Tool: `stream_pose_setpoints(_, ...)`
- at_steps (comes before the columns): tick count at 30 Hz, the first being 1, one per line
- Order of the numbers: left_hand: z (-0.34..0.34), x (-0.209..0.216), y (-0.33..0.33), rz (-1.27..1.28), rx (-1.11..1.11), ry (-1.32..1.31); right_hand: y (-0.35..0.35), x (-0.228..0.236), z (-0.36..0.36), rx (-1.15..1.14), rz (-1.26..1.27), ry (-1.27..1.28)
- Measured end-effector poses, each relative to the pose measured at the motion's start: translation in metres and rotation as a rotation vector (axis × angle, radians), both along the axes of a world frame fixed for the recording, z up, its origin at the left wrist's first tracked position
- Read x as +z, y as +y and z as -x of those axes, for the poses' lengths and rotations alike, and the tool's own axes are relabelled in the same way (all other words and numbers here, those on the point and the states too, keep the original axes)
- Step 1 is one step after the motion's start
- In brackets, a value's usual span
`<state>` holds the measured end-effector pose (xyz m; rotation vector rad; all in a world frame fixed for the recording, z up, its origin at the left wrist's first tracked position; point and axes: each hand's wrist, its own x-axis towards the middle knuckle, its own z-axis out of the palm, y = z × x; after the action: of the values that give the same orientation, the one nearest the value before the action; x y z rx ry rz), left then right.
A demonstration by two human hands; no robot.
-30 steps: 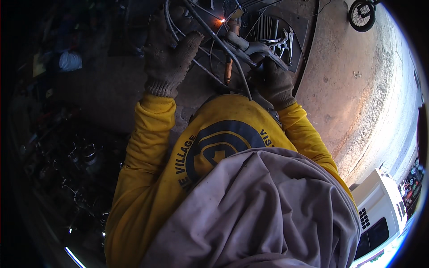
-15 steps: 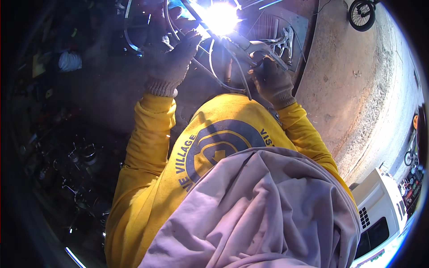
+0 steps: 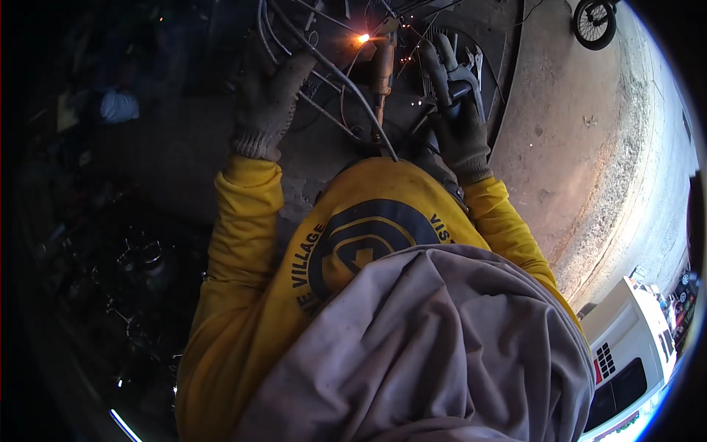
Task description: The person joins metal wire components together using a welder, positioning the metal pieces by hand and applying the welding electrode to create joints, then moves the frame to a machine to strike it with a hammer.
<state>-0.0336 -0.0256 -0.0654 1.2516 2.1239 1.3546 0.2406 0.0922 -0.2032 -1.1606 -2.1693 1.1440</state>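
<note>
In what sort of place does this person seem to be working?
Probably a metalworking or welding workshop: a glowing orange spot shows among bent metal rods, with small sparks nearby.

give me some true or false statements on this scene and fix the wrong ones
1. The left hand and the right hand are both gloved. True.
2. The sleeves are blue. False: they are yellow.
3. The right hand holds a gray tool. True.
4. The orange glowing spot is left of the left hand. False: it is to that hand's right.
5. A spoked wheel shows at the upper right. True.
</note>
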Motion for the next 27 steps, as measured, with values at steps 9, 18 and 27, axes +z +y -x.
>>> stream_pose_setpoints(9,0.007,-0.007,-0.003,-0.108,0.125,-0.694,-0.007,0.002,-0.007,0.018,0.038,0.022)
stream_pose_setpoints(18,0.009,-0.011,-0.001,-0.138,0.138,-0.766,-0.007,0.008,-0.013,0.071,0.039,0.034)
stream_pose_setpoints(27,0.011,-0.017,-0.001,-0.171,0.161,-0.783,-0.007,0.008,-0.007,0.142,0.027,0.048)
